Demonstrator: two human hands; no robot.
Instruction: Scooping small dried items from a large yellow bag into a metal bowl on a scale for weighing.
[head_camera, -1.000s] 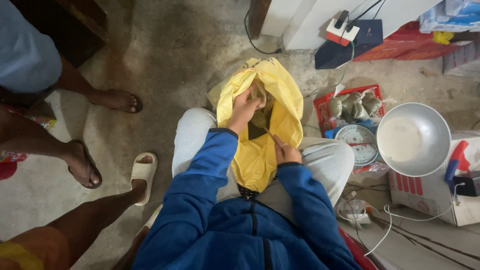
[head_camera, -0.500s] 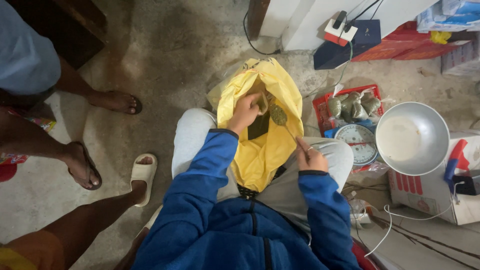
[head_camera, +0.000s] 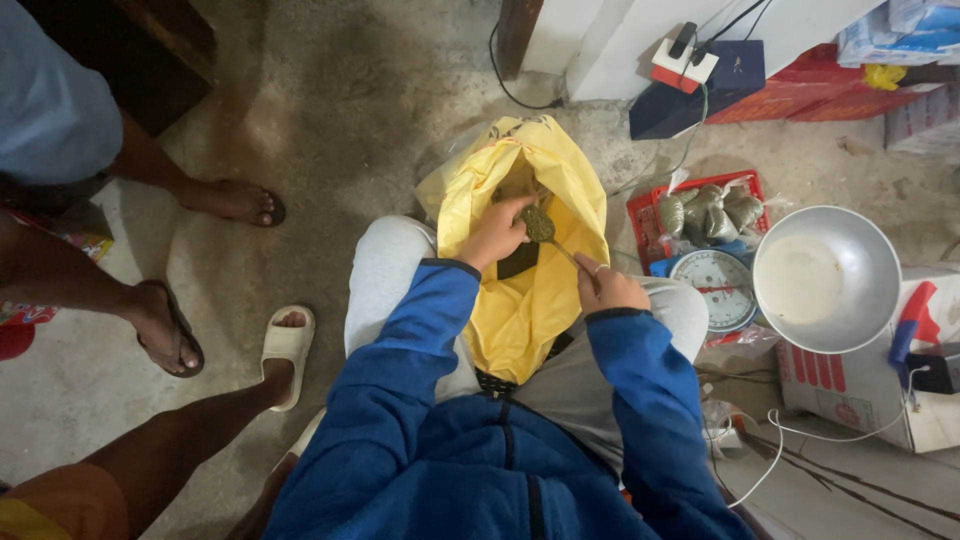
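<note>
A big yellow bag (head_camera: 520, 300) stands open between my knees. My left hand (head_camera: 492, 232) grips the bag's opening edge and a small dark pouch near its mouth. My right hand (head_camera: 612, 288) holds the handle of a metal spoon (head_camera: 540, 226), whose bowl is heaped with greenish-brown dried matter and hovers over the bag's mouth, right beside my left hand. Both my arms are in blue sleeves.
To the right stand a red tray (head_camera: 640, 215) with several small filled clear bags (head_camera: 705, 212), a dial scale (head_camera: 712, 285) and a metal bowl (head_camera: 825, 277) on a carton. Other people's bare legs and sandalled feet (head_camera: 170, 325) stand at the left. Cables lie at lower right.
My right hand came out of the bag's lower part holding the spoon, swung right, and now brings the loaded spoon up beside my left hand at the bag's mouth.
</note>
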